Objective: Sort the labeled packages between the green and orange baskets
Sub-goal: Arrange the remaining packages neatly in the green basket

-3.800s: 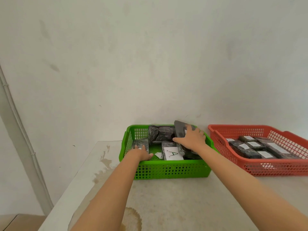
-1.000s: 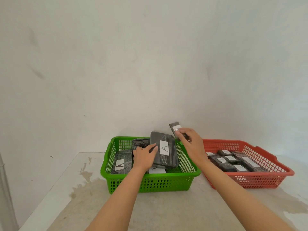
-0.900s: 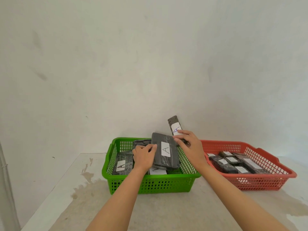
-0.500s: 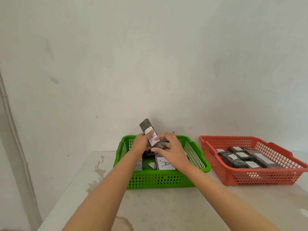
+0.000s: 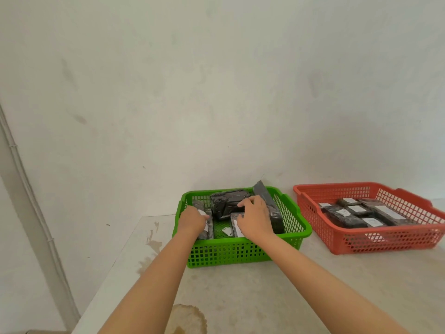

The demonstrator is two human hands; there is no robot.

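The green basket (image 5: pixel 240 239) stands at the table's centre and holds several black wrapped packages with white labels. My left hand (image 5: pixel 192 219) grips a narrow labelled package (image 5: pixel 209 229) low at the basket's left side. My right hand (image 5: pixel 255 218) lies across the middle packages, fingertips curled on a crinkled black package (image 5: pixel 224 204). A flat dark package (image 5: pixel 263 192) leans on the basket's back right. The orange basket (image 5: pixel 385 244) sits to the right with several labelled packages (image 5: pixel 349 215) lying flat inside.
Both baskets rest on a pale stained table (image 5: pixel 252 292) against a white wall. The table's left edge runs diagonally past a brown stain (image 5: pixel 187 319). A grey conduit pipe (image 5: pixel 29 201) runs down the wall at left.
My left hand has brought the narrow package down from above the basket to its left side. My right hand has dropped lower onto the middle packages.
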